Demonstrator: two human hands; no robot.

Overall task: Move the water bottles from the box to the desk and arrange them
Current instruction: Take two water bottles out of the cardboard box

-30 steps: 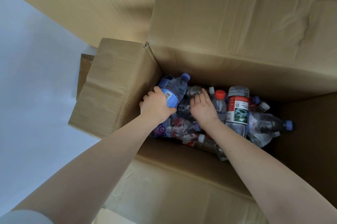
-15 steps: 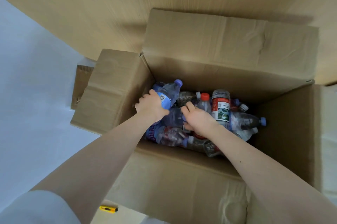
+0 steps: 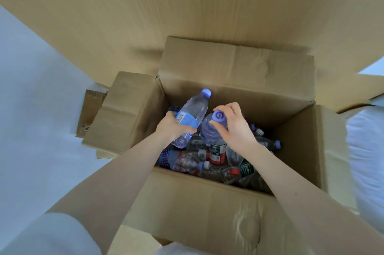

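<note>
The box (image 3: 197,209) is tan; one clear bottle (image 3: 194,109) has a blue label and lilac cap, the other bottle (image 3: 209,134) a swirl-marked purple cap.

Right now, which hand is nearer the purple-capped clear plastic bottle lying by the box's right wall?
Right. The right hand sits just left of the purple-capped bottle; the left hand is farther left.

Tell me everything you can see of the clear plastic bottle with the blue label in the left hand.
This clear plastic bottle with the blue label has a see-through body, a closed lilac screw cap and a barcode on the label. It is tilted, cap up towards the far wall of the open cardboard box, above the heap of other bottles. The left hand grips it round the label. Whether it touches the neighbouring lilac bottle is unclear.
</note>
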